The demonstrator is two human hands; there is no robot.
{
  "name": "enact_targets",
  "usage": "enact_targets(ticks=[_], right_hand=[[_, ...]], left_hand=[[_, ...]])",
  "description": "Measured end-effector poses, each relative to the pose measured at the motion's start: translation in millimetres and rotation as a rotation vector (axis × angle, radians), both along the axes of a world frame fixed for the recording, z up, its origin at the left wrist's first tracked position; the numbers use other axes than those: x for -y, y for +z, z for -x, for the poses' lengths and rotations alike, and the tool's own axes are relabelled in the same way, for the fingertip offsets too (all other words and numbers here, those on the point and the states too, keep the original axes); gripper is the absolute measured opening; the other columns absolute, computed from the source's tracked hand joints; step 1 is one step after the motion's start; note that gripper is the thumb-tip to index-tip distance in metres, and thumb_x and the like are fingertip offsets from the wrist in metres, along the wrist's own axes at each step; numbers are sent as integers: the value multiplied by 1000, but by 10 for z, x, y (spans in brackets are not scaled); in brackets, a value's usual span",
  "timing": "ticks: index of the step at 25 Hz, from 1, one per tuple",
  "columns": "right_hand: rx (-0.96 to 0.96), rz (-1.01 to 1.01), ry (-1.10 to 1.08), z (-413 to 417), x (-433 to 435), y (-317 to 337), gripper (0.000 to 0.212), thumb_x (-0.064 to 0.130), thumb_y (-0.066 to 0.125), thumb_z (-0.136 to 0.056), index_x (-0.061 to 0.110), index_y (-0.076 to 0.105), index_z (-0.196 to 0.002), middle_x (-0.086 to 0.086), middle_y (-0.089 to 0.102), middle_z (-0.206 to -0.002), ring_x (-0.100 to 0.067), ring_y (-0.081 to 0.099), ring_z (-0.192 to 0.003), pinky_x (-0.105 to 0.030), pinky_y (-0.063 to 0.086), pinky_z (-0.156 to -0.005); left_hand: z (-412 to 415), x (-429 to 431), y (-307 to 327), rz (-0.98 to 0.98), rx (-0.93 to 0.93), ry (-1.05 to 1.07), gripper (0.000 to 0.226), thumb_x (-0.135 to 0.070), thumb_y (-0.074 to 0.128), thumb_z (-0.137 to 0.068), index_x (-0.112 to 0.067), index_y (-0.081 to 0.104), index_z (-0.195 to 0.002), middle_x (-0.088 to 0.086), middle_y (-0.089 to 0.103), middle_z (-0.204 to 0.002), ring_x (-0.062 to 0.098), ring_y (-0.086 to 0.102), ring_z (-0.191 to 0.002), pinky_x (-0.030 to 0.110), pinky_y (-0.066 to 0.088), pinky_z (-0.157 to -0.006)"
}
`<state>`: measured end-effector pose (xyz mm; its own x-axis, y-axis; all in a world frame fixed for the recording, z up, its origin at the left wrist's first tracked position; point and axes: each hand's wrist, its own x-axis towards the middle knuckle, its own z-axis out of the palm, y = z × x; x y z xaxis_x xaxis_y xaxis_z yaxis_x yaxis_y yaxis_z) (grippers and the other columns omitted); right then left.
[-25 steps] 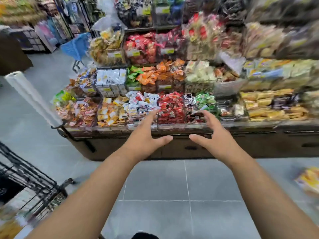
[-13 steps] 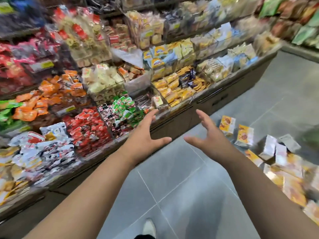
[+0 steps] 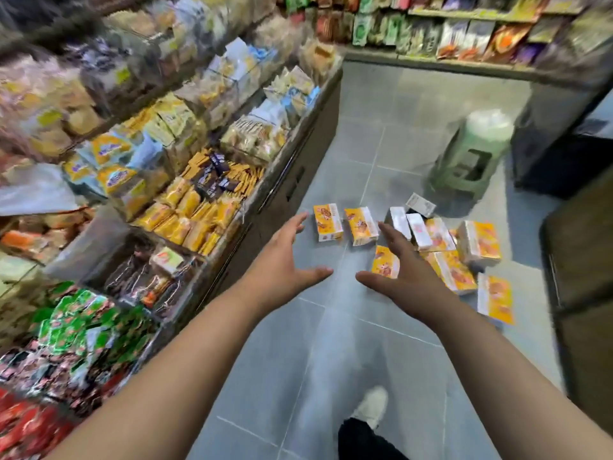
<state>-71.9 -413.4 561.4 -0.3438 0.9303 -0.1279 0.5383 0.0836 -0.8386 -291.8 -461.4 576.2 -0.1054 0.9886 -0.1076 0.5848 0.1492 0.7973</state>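
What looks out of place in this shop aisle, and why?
Orange-and-white boxes lie scattered on the tiled floor beside the snack display, at mixed angles, some piled against each other, instead of on a shelf. The left hand and right hand hover open near them.

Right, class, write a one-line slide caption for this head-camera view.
Open left hand and right hand reach toward yellow boxes scattered on the grey tiled floor beside a packed snack shelf.

Grey tiled floor (image 3: 365,134) (snack shelves (image 3: 285,190) alongside)

Packed snack shelves (image 3: 199,180) line the left; a green stool (image 3: 477,141) stands ahead.
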Motion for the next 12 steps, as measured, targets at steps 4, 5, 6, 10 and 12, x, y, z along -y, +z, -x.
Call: enact_targets(ticks=[4, 5, 6, 10, 12], right_hand=[[-5, 22, -83, -411, -753, -182, 90, 39, 79, -75, 43, 25, -147, 13, 31, -152, -9, 35, -137, -32, 35, -105], [-8, 19, -94, -492, -937, -190, 90, 42, 79, -74, 44, 25, -146, 13, 33, -151, -9, 36, -136, -31, 36, -103], [-10, 14, -105, -569, -1114, -197, 91, 44, 79, -73, 45, 25, -146, 13, 33, -151, -8, 37, -135, -30, 36, -102], [-12, 18, -132, -851, -1818, -166, 88, 33, 78, -78, 42, 24, -147, 14, 29, -153, -4, 32, -135, -24, 29, -100], [-19, 34, -163, -970, -2082, -219, 87, 34, 78, -78, 44, 24, -147, 13, 27, -155, -6, 29, -139, -25, 29, -101]], left_hand=[[-353, -891, -116, 9, -6, -81, 97, -35, 81, -76, -35, 19, -150, -10, 36, -147, 2, 34, -133, 21, 29, -107], [-431, -1097, -137, 17, -11, -95, 97, -36, 81, -76, -36, 19, -150, -8, 35, -150, 6, 34, -136, 21, 30, -107], [-504, -1279, -144, 26, -25, -104, 97, -37, 80, -76, -37, 18, -150, -6, 34, -152, 8, 34, -137, 22, 30, -107], [-773, -2049, -165, 18, -32, -129, 95, -37, 81, -75, -39, 20, -149, -5, 35, -151, 12, 37, -136, 29, 35, -108], [-875, -2374, -201, 37, -23, -146, 95, -36, 81, -75, -39, 21, -149, -7, 37, -150, 12, 39, -134, 27, 37, -105]])
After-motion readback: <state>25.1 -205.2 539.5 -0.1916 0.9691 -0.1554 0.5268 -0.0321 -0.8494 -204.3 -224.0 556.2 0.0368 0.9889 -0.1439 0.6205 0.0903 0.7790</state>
